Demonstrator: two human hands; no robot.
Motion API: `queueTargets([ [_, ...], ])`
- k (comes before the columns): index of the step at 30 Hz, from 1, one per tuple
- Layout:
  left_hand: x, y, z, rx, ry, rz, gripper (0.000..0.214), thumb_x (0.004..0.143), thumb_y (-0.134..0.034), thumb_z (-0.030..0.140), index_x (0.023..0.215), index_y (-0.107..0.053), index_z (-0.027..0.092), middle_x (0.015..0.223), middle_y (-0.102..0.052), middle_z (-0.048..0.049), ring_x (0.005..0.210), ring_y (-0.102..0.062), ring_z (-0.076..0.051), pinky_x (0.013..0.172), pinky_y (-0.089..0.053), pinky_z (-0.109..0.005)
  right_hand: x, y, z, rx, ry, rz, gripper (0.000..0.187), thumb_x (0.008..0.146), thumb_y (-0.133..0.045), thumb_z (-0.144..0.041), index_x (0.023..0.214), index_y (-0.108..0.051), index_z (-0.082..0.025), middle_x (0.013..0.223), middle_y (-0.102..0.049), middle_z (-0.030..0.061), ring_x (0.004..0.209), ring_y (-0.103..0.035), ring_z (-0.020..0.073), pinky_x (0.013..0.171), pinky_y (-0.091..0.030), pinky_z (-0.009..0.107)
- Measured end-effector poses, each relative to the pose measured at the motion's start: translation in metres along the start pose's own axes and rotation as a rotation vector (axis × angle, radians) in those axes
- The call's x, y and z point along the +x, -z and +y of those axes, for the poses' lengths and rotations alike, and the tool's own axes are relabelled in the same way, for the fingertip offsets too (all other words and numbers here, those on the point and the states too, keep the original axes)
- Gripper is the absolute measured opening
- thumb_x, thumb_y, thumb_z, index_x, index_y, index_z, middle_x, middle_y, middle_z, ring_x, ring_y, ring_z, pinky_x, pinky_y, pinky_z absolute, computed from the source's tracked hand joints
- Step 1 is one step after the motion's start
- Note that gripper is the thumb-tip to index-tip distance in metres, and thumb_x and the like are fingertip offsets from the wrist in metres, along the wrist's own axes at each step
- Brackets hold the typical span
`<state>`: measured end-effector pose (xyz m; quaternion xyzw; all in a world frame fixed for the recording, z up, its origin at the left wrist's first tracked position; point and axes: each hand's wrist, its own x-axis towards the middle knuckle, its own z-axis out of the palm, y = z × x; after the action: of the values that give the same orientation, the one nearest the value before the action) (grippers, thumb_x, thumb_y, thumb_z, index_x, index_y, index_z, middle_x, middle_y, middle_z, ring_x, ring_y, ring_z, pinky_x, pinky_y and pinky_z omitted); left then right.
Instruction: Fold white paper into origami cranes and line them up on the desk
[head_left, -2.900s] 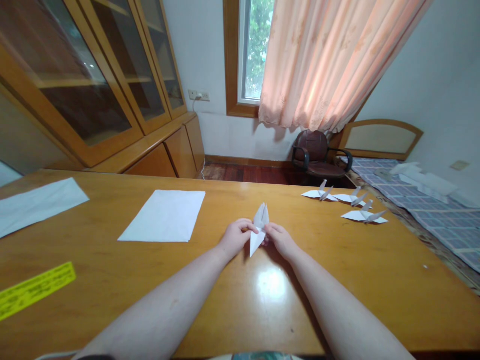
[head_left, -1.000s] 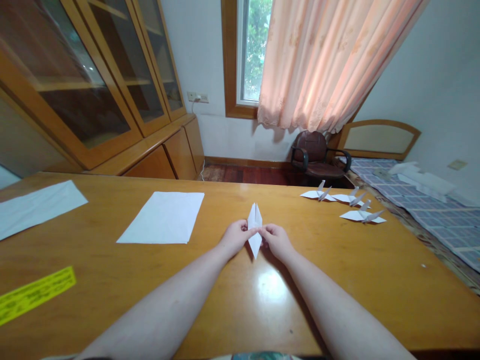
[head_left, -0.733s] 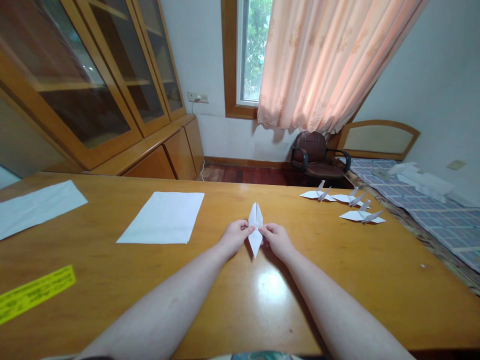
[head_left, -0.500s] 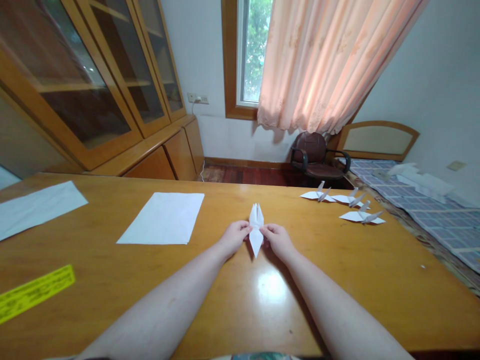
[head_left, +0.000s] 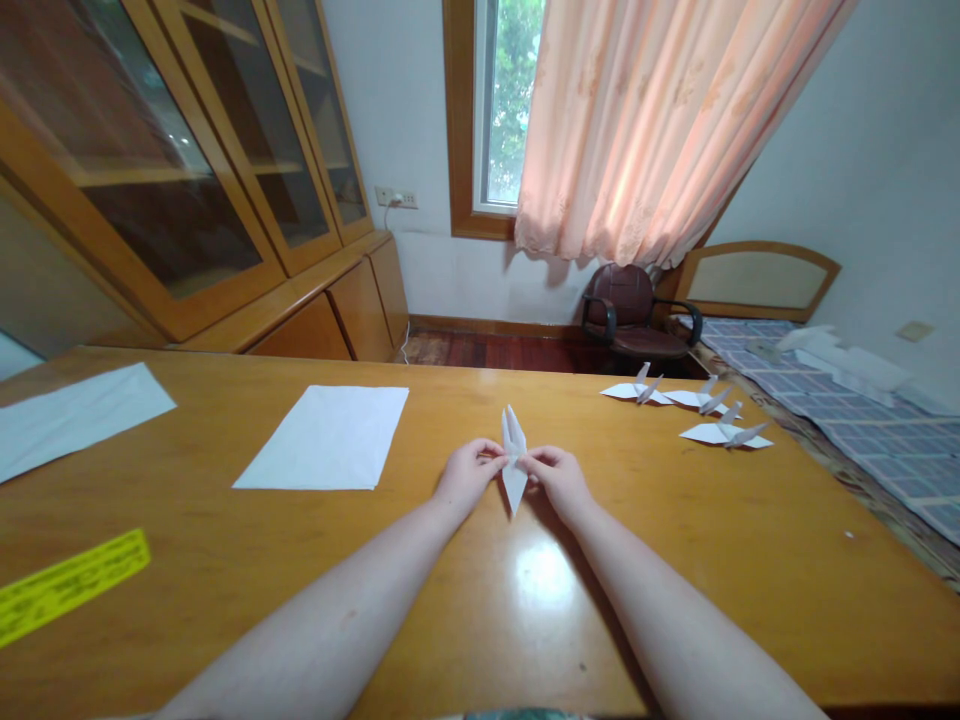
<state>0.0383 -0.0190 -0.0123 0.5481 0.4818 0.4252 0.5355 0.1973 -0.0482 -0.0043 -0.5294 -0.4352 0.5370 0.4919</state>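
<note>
A white folded paper [head_left: 514, 482] is held at the middle of the table, its two narrow points facing away from me and one broader point facing me. My left hand [head_left: 470, 474] pinches its left edge near the waist between thumb and fingers. From the other side, my right hand [head_left: 556, 480] grips the right edge at the same height, thumb on top. The fingers under the paper are mostly hidden. Off to the right stand three finished paper cranes, one of them the nearest paper crane [head_left: 724, 433].
A stack of white paper sheets [head_left: 324, 438] lies left of my hands, with another white sheet [head_left: 82, 415] farther left. A yellow label [head_left: 75, 588] is on the wooden table [head_left: 420, 620] at front left. Beyond the table are a chair [head_left: 630, 310] and a glass-fronted cabinet [head_left: 300, 300].
The folded paper has tilted and narrowed slightly between my hands, and its two upper points lean a little left. My left fingers have shifted inward over its waist. The surroundings look the same.
</note>
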Motion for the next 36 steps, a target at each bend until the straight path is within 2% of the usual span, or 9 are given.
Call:
queueTargets([
  [5, -0.0007, 0.0046, 0.0038, 0.236, -0.146, 0.002, 0.012, 0.072, -0.064, 0.026, 0.078, -0.072, 0.019, 0.082, -0.071, -0.0041, 0.080, -0.064, -0.020, 0.078, -0.048, -0.031, -0.0008, -0.0034, 0.0020, 0.052, 0.060, -0.042, 0.030, 0.059, -0.076, -0.040, 0.077, -0.070, -0.017, 0.068, -0.069, 0.0043, 0.060, -0.062, 0.0156, 0.059, -0.051, 0.029],
  [13, -0.0069, 0.0029, 0.0030, -0.097, -0.086, -0.247, 0.037, 0.084, -0.049, 0.041, 0.097, -0.070, 0.014, 0.089, -0.072, -0.0073, 0.084, -0.065, -0.021, 0.076, -0.049, -0.031, 0.0007, -0.0002, 0.0033, -0.126, 0.263, -0.033, 0.022, 0.069, -0.069, -0.037, 0.083, -0.074, -0.021, 0.085, -0.069, 0.0077, 0.078, -0.064, 0.0203, 0.074, -0.053, 0.035],
  [18, -0.0057, 0.0049, 0.0087, 0.019, -0.086, -0.195, 0.032, 0.075, -0.063, 0.038, 0.095, -0.071, 0.014, 0.089, -0.072, -0.0061, 0.085, -0.065, -0.021, 0.079, -0.048, -0.029, 0.0005, 0.0008, 0.0056, -0.265, 0.358, -0.093, 0.023, 0.076, -0.061, -0.032, 0.095, -0.073, -0.025, 0.089, -0.067, 0.0065, 0.079, -0.063, 0.0184, 0.074, -0.052, 0.034],
  [22, -0.0019, 0.0057, 0.0063, 0.055, -0.046, -0.120, 0.028, 0.074, -0.062, 0.037, 0.087, -0.072, 0.014, 0.086, -0.073, -0.0060, 0.081, -0.065, -0.021, 0.074, -0.050, -0.029, -0.0004, 0.0012, 0.0053, -0.350, 0.405, -0.125, 0.024, 0.079, -0.058, -0.029, 0.098, -0.071, -0.025, 0.096, -0.068, 0.0066, 0.090, -0.062, 0.0196, 0.085, -0.048, 0.037],
  [25, -0.0002, 0.0048, 0.0026, -0.030, -0.003, -0.113, 0.028, 0.075, -0.060, 0.036, 0.088, -0.071, 0.014, 0.087, -0.072, -0.0065, 0.079, -0.065, -0.020, 0.071, -0.051, -0.029, 0.0005, 0.0029, 0.0043, -0.375, 0.417, -0.083, 0.020, 0.078, -0.059, -0.029, 0.092, -0.072, -0.023, 0.094, -0.068, 0.0071, 0.088, -0.061, 0.0198, 0.084, -0.047, 0.037],
  [28, -0.0010, 0.0030, 0.0022, -0.157, 0.046, -0.123, 0.030, 0.074, -0.062, 0.036, 0.091, -0.070, 0.013, 0.088, -0.071, -0.0069, 0.078, -0.065, -0.019, 0.071, -0.052, -0.030, 0.0038, 0.0044, 0.0050, -0.350, 0.401, 0.054, 0.020, 0.069, -0.068, -0.030, 0.088, -0.070, -0.021, 0.087, -0.066, 0.0063, 0.079, -0.059, 0.0183, 0.078, -0.048, 0.035],
  [30, -0.0022, 0.0019, 0.0038, -0.233, 0.078, -0.129, 0.032, 0.073, -0.064, 0.037, 0.092, -0.069, 0.012, 0.089, -0.071, -0.0071, 0.079, -0.065, -0.019, 0.073, -0.052, -0.030, 0.0062, 0.0044, 0.0060, -0.219, 0.332, 0.119, 0.033, 0.063, -0.074, -0.031, 0.093, -0.067, -0.021, 0.086, -0.064, 0.0050, 0.077, -0.059, 0.0176, 0.076, -0.048, 0.034],
  [33, -0.0031, 0.0010, 0.0057, -0.324, 0.123, -0.172, 0.036, 0.070, -0.068, 0.038, 0.096, -0.068, 0.013, 0.093, -0.070, -0.0077, 0.083, -0.065, -0.019, 0.077, -0.052, -0.030, 0.0083, 0.0032, 0.0062, 0.062, 0.168, 0.030, 0.047, 0.060, -0.075, -0.034, 0.102, -0.059, -0.020, 0.091, -0.065, 0.0056, 0.081, -0.061, 0.0187, 0.074, -0.049, 0.034],
  [36, -0.0018, 0.0007, 0.0041, -0.366, 0.136, -0.195, 0.042, 0.068, -0.071, 0.036, 0.102, -0.065, 0.013, 0.092, -0.069, -0.0075, 0.083, -0.065, -0.018, 0.077, -0.051, -0.030, 0.0079, 0.0021, 0.0045, 0.148, 0.061, -0.076, 0.052, 0.060, -0.075, -0.037, 0.104, -0.053, -0.019, 0.082, -0.066, 0.0037, 0.071, -0.063, 0.0175, 0.066, -0.049, 0.031],
])
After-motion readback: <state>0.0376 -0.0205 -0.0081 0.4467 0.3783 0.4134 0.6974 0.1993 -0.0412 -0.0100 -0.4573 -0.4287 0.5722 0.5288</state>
